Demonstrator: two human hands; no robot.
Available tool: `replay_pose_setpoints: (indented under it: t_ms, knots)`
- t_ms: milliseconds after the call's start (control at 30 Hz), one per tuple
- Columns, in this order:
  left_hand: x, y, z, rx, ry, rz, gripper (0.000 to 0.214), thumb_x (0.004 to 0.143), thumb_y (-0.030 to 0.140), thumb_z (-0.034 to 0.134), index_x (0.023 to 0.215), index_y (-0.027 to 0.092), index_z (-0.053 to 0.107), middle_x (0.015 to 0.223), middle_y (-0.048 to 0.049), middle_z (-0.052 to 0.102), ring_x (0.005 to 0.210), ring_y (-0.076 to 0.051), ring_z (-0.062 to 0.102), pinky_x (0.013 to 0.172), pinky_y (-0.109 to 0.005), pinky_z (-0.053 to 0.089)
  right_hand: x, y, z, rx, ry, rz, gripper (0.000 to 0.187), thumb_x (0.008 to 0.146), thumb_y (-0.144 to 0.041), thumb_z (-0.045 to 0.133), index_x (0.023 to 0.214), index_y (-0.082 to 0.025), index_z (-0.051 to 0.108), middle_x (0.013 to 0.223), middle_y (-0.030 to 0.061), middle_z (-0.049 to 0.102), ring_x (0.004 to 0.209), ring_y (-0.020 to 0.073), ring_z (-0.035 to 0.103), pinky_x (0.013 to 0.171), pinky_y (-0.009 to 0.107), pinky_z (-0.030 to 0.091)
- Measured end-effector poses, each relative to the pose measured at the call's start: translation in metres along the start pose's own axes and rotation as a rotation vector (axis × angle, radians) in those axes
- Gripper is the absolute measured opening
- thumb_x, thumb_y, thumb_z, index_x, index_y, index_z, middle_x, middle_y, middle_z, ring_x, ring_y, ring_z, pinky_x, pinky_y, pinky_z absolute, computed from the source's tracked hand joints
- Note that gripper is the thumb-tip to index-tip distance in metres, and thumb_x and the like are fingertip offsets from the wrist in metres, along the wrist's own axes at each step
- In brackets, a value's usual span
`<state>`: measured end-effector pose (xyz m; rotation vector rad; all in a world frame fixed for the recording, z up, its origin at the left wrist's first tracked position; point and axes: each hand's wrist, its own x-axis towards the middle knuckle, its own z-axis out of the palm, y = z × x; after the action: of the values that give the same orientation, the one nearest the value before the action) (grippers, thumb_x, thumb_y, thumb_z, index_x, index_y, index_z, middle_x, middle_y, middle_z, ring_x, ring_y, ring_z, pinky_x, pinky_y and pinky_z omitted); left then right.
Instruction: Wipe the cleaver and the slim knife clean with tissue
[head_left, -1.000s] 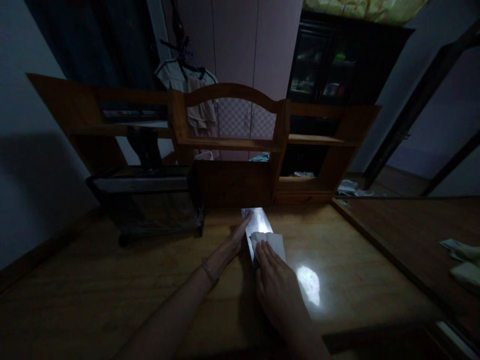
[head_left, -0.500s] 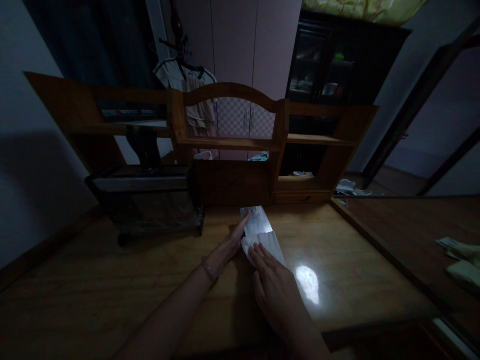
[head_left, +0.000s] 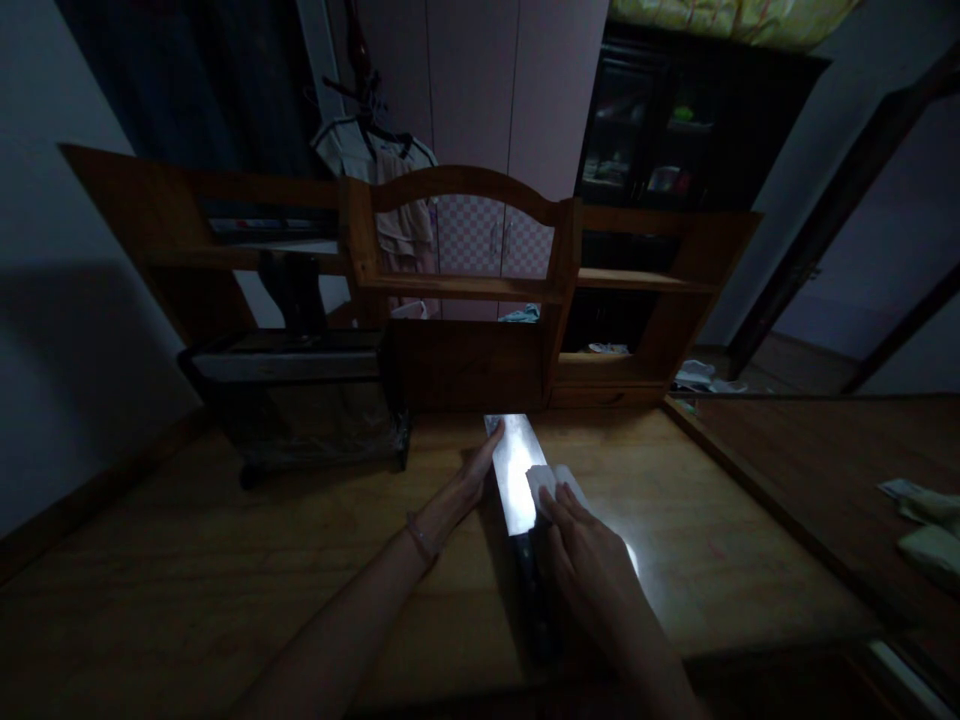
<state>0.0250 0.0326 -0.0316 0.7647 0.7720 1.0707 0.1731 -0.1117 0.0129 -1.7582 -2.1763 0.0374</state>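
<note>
A cleaver (head_left: 514, 475) with a broad shiny blade and a black handle is held a little above the desk, its handle toward me. My left hand (head_left: 481, 468) grips the blade near its far end, thumb on the upper face and fingers underneath, mostly hidden. At the blade's right edge, my right hand (head_left: 574, 525) has its fingers closed on a white tissue (head_left: 543, 482). The tissue touches the lower right part of the blade. Nothing holds the black handle.
The wooden desk (head_left: 360, 560) has a shelf unit (head_left: 465, 290) along its back. On the left stands a dark, boxy object (head_left: 300, 410) partly wrapped in clear plastic. Clothes on hangers (head_left: 401, 200) hang behind. Pale cloth (head_left: 930, 530) lies at the far right.
My right hand has moved right with the tissue, which lay across the lower blade before. More of the blade and the black handle now show. My left hand keeps its hold.
</note>
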Motion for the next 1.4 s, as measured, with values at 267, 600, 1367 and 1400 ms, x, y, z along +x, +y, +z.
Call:
replay_pose_setpoints:
  t_ms: [267, 600, 1367, 1400]
  knots:
    - [0.002, 0.0, 0.004, 0.072, 0.015, 0.032, 0.061, 0.083, 0.058, 0.054, 0.127, 0.017, 0.059, 0.128, -0.0102, 0.061, 0.13, -0.025, 0.046, 0.116, -0.038, 0.02, 0.002, -0.011, 0.024, -0.115, 0.076, -0.08, 0.051, 0.088, -0.007, 0.036, 0.138, -0.003, 0.045, 0.143, 0.0173, 0.045, 0.135, 0.025, 0.039, 0.111, 0.039, 0.036]
    - [0.004, -0.001, 0.003, 0.026, 0.034, -0.026, 0.062, 0.08, 0.059, 0.058, 0.117, 0.009, 0.064, 0.116, -0.0149, 0.067, 0.114, -0.029, 0.059, 0.106, -0.039, 0.038, 0.003, -0.032, 0.018, 0.097, 0.021, -0.128, 0.053, 0.086, -0.01, 0.041, 0.138, -0.007, 0.045, 0.145, 0.0147, 0.042, 0.137, 0.0237, 0.035, 0.113, 0.04, 0.033]
    - [0.005, -0.004, 0.001, -0.018, -0.024, -0.069, 0.06, 0.08, 0.061, 0.057, 0.109, 0.009, 0.065, 0.111, -0.0165, 0.069, 0.104, -0.029, 0.064, 0.098, -0.04, 0.045, -0.008, 0.026, 0.024, 0.449, 0.149, 0.097, 0.045, 0.095, -0.02, 0.034, 0.138, -0.02, 0.048, 0.149, 0.0079, 0.038, 0.139, 0.0226, 0.029, 0.113, 0.045, 0.031]
    - [0.006, -0.006, 0.0, -0.021, -0.029, -0.061, 0.06, 0.079, 0.061, 0.057, 0.108, 0.009, 0.065, 0.111, -0.0163, 0.069, 0.102, -0.028, 0.065, 0.098, -0.039, 0.045, -0.008, 0.028, 0.023, 0.507, 0.168, 0.134, 0.045, 0.096, -0.023, 0.033, 0.138, -0.02, 0.048, 0.147, 0.008, 0.041, 0.139, 0.0224, 0.032, 0.112, 0.045, 0.031]
